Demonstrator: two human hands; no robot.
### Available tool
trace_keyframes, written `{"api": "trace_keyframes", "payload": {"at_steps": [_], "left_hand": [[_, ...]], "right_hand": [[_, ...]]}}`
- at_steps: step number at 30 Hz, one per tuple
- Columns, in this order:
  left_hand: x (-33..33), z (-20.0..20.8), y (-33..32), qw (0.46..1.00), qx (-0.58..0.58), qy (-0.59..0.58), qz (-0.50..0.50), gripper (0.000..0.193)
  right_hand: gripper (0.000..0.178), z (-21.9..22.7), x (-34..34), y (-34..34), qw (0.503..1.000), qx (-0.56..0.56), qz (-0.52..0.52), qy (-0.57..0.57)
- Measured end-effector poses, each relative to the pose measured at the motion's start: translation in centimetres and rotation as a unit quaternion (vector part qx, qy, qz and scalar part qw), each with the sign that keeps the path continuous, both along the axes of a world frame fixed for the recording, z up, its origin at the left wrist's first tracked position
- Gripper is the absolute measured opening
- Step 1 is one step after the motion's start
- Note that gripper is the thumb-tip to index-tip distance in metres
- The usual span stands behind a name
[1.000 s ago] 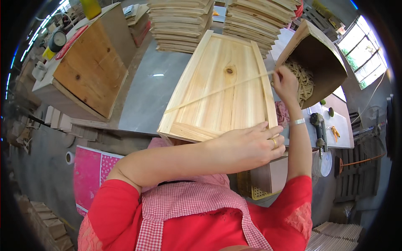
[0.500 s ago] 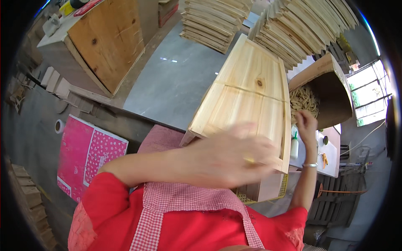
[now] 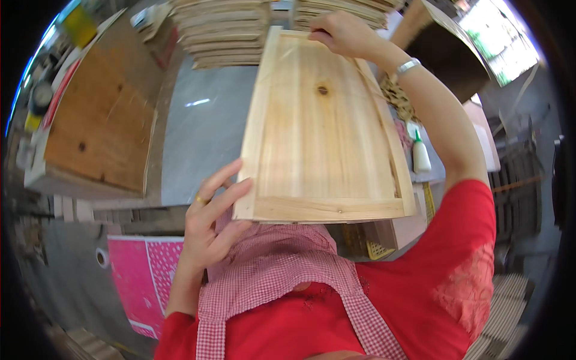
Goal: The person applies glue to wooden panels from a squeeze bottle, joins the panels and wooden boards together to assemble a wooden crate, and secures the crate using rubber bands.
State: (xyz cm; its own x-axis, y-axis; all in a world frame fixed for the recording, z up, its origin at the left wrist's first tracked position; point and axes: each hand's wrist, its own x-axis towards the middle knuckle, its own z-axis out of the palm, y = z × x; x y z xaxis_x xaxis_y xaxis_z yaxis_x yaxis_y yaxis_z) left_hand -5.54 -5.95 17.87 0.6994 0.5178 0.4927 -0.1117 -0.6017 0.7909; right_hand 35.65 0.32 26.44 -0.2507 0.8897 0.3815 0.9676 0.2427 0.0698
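In front of me lies a pale wooden framed panel [image 3: 318,138] with a dark knot, its near end toward my apron. My left hand [image 3: 213,216] grips its near left corner, fingertips on the side edge and thumb at the front; a gold ring shows on one finger. At the panel's far end, my right hand [image 3: 345,36] is closed in a pinch, a bracelet on its wrist. A thin tan strand, likely a rubber band [image 3: 370,83], runs from near this hand along the right edge. What lies inside the pinch is mostly hidden.
Stacks of wooden pieces [image 3: 222,30] stand behind on the grey table [image 3: 201,114]. A wooden cabinet [image 3: 99,120] is at left. Right are an open cardboard box [image 3: 447,51], tan bands [image 3: 399,99] and a white glue bottle [image 3: 421,157]. A pink printed sheet [image 3: 135,282] lies lower left.
My left hand has moved from over the panel to its near left corner. My right hand has left the bands by the box for the panel's far end. The panel now sits straighter before me.
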Motion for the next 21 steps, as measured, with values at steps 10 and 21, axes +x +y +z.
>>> {"api": "trace_keyframes", "payload": {"at_steps": [10, 21], "left_hand": [[-0.3, -1.7, 0.7, 0.999, 0.036, 0.024, 0.02, 0.05], [-2.8, -1.7, -0.6, 0.998, -0.008, 0.05, 0.046, 0.053]], "right_hand": [[0.021, -9.9, 14.7, -11.1, 0.956, -0.009, -0.279, 0.092], [0.022, -27.5, 19.8, -9.9, 0.919, -0.044, -0.387, 0.061]]}}
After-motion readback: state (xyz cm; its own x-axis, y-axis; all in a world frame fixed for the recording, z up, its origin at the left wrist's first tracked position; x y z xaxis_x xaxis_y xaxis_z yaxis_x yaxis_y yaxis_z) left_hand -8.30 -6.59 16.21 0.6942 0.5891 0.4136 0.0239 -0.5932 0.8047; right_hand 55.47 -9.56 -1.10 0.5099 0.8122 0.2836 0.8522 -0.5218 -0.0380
